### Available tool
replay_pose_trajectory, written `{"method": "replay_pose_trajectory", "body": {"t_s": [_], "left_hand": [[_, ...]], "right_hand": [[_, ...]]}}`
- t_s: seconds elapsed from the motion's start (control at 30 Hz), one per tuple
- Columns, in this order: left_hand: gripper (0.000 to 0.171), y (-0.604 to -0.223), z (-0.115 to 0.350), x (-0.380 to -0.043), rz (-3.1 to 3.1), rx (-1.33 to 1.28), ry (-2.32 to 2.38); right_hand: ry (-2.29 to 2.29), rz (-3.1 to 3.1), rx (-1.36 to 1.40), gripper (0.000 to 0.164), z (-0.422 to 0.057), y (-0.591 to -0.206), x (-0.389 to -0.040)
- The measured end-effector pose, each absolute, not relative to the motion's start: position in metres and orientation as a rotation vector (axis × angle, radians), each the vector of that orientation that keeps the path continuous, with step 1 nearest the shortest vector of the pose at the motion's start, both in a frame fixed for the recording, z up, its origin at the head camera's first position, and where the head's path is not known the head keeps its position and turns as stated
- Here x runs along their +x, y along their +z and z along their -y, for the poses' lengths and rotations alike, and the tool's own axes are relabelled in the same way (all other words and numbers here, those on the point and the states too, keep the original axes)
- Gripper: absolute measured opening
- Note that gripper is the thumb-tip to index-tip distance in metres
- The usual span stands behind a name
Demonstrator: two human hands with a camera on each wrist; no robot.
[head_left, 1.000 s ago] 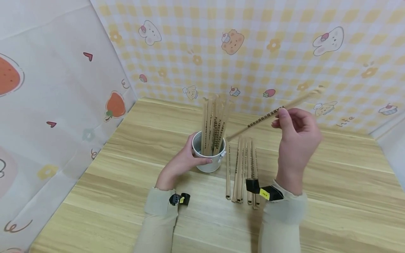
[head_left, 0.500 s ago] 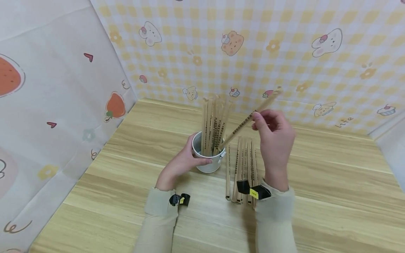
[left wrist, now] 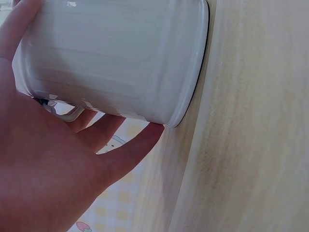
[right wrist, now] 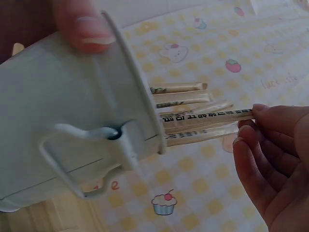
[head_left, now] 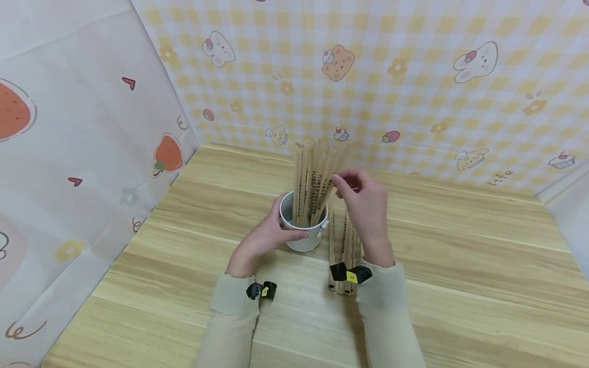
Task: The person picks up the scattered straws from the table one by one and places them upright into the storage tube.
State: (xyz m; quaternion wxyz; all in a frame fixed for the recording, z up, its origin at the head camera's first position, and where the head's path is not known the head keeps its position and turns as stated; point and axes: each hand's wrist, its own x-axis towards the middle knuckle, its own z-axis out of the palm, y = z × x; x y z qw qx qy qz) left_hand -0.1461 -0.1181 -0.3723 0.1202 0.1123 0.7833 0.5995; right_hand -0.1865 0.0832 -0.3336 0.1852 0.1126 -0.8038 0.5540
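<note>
A white pail (head_left: 304, 242) with small side handles stands upright on the table, holding several paper-wrapped straws (head_left: 301, 179). My left hand (head_left: 267, 232) grips it from the left, thumb over the front near the rim. In the left wrist view, the fingers spread around the pail's wall. My right hand (head_left: 366, 202) pinches one wrapped straw (right wrist: 207, 117) between thumb and forefinger. That straw leans to the right, its lower end inside the pail among the others. Beside the pail lie several more wrapped straws (head_left: 345, 245), partly hidden by my right hand and wrist.
A wood-grain table (head_left: 460, 266) extends around the pail. Behind it rises a yellow checked cloth (head_left: 414, 92) with cartoon prints, and a white printed cloth (head_left: 92, 117) hangs on the left. Each wrist carries a small black camera.
My right hand has moved left with the straw, tipping it more upright and bringing its lower end from outside the pail into it. My left hand and the pail have stayed put.
</note>
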Motion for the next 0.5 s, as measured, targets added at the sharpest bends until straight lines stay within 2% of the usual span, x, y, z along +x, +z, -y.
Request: {"method": "replay_pose_trajectory", "body": {"t_s": [0.5], "left_hand": [[0.096,-0.375,0.119,-0.147,-2.3,0.341,1.752]], "right_hand": [[1.514,2.499,0.312,0.023,-0.077,-0.349,-0.196]]}}
